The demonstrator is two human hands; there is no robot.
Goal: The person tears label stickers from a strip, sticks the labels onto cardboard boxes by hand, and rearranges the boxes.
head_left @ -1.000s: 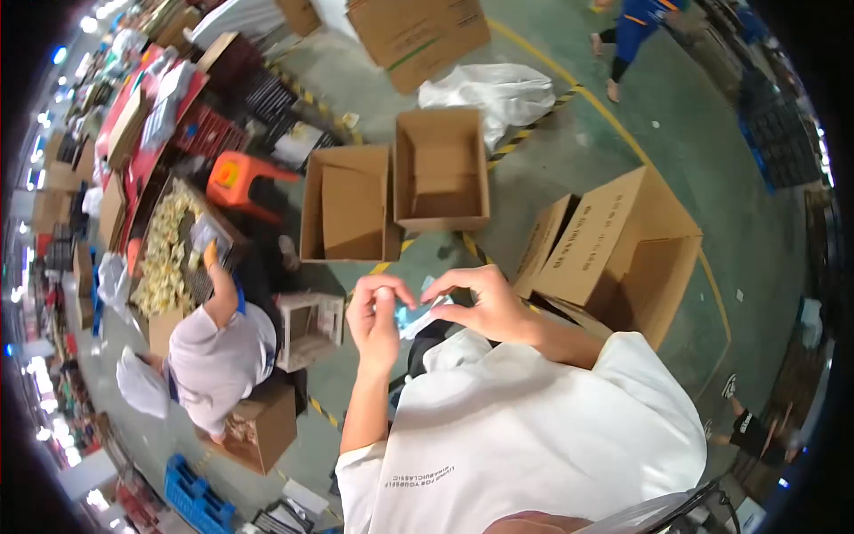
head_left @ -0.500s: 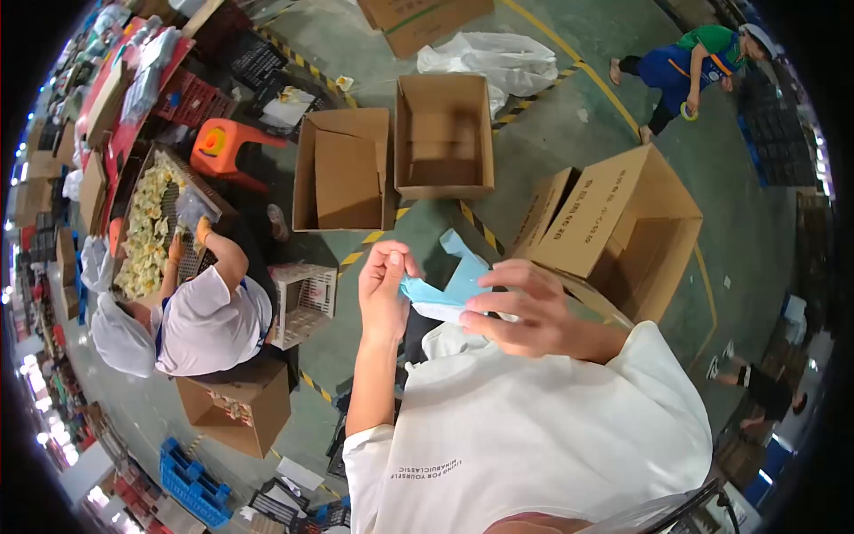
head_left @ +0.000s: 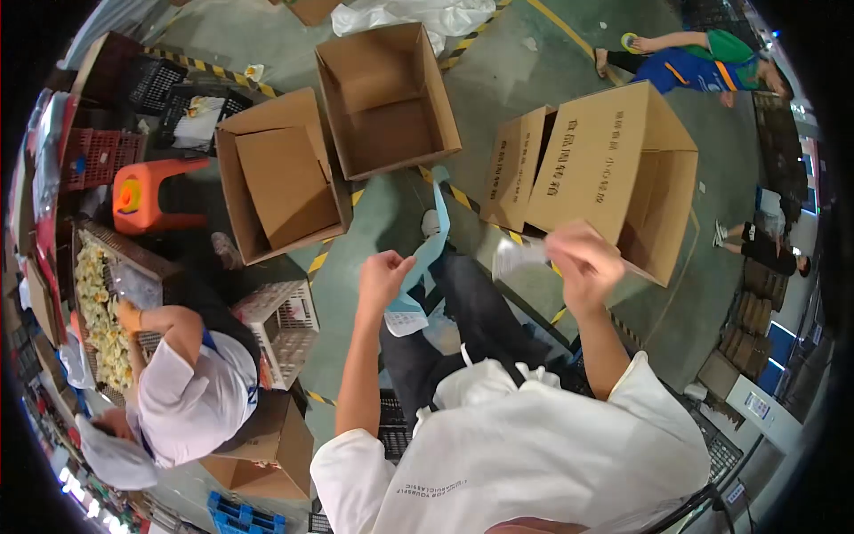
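Observation:
My left hand (head_left: 384, 283) is closed in a pinch on a long light blue paper strip (head_left: 433, 242). The strip curls upward past the fingers, and a white printed label (head_left: 406, 322) shows at its lower end. Off to the right, my right hand (head_left: 587, 271) is raised and smeared by motion, its fingers drawn together. A blurred white slip (head_left: 518, 258), which looks like a label, sticks out from its fingertips. Any print on that slip is unreadable. Both hands are above my lap, well apart.
Two open cardboard boxes (head_left: 238, 135) (head_left: 438, 107) stand ahead. A large printed carton (head_left: 583, 169) lies to the right. On the left, a co-worker (head_left: 191, 392) sits by a crate of pale yellow pieces (head_left: 100, 307), near an orange stool (head_left: 147, 198). Another person (head_left: 689, 71) is at upper right.
My hands have moved apart, the right one swinging rightward with a white slip. The blue strip, earlier folded between both hands, now hangs from the left alone. The view has shifted.

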